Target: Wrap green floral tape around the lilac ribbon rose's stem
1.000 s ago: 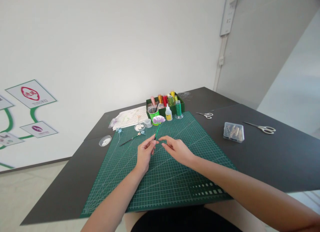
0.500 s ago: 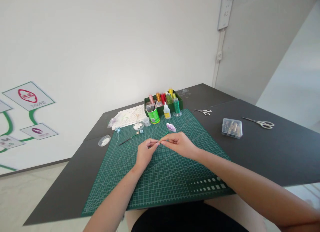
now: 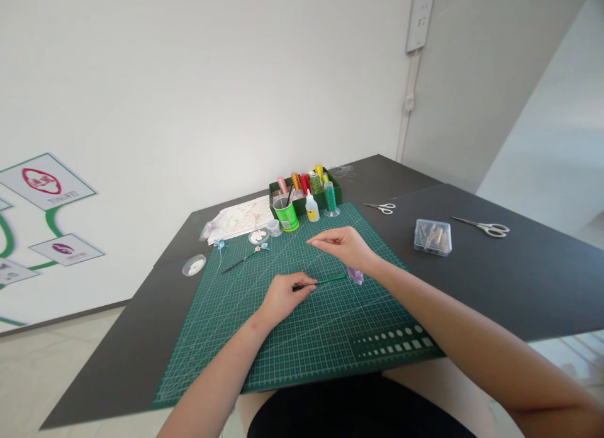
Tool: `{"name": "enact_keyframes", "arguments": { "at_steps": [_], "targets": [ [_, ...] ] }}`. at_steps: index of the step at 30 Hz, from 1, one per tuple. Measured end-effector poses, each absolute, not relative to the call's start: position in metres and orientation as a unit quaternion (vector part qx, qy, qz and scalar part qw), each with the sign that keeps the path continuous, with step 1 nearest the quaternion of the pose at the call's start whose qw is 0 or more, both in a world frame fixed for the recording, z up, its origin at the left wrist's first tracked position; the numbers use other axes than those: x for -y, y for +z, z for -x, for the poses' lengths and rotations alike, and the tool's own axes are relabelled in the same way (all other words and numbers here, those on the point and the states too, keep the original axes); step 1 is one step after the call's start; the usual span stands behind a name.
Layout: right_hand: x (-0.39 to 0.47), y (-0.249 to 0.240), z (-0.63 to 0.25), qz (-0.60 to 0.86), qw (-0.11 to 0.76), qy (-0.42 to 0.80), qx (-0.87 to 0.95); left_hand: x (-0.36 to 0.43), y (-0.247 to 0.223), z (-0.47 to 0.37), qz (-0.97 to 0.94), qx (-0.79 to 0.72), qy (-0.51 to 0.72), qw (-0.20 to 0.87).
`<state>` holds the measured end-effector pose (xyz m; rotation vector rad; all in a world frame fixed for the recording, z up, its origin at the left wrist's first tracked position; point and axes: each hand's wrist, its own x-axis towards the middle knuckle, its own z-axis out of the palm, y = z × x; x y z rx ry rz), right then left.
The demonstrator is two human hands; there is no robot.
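Low over the green cutting mat, my left hand pinches the near end of a thin green stem. The stem points right, and a pale purple flower sits at its far end, partly behind my right wrist. My right hand is raised above and to the right of the left one, thumb and fingertips pressed together. Whatever lies in that pinch is too fine to make out. A dark thin stick with small flowers rests on the mat to the left.
Behind the hands stand a green can with tools, a glue bottle, a green thread spool and a box of spools. Scissors and a clear plastic case lie right. A small dish is left.
My hands have parted: the right rose away, the left came lower and nearer to me. The stem now lies sideways, and the purple flower swung down to the right with it.
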<state>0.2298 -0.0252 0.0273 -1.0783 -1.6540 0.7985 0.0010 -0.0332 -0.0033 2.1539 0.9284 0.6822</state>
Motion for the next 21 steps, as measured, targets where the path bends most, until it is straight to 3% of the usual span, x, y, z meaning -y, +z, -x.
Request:
{"name": "enact_keyframes", "arguments": {
  "at_steps": [8, 21],
  "targets": [
    [0.008, 0.013, -0.240, 0.461, 0.450, 0.330, 0.689, 0.039, -0.003, 0.001, -0.856, -0.301, 0.281, 0.314],
    [-0.010, -0.015, -0.240, 0.455, 0.369, 0.376, 0.718, 0.042, 0.005, 0.006, -0.788, -0.334, 0.444, 0.264]
  ]
}}
